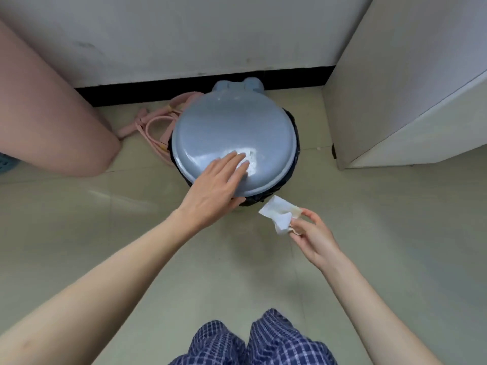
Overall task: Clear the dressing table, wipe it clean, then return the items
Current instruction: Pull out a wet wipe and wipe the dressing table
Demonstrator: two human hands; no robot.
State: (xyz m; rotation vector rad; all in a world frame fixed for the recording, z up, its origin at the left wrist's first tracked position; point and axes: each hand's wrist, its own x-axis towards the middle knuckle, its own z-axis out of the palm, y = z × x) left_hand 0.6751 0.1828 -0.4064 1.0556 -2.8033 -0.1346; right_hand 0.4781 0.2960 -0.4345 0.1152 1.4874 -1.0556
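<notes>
A round grey-blue bin lid point(232, 133) covers a bin lined with a dark bag point(292, 122) on the floor by the wall. My left hand point(216, 188) lies flat on the near edge of the lid, fingers spread on top and thumb under the rim. My right hand point(313, 235) is just right of the bin, below lid level, pinching a crumpled white wipe point(280, 213) with a yellowish stain between thumb and fingers. The dressing table is not in sight.
A pink cord or strap point(155, 125) lies on the tiled floor left of the bin. A pink rounded object point(47, 122) stands at the left. A white cabinet point(405, 83) stands at the right. My checked trousers point(253, 341) show at the bottom.
</notes>
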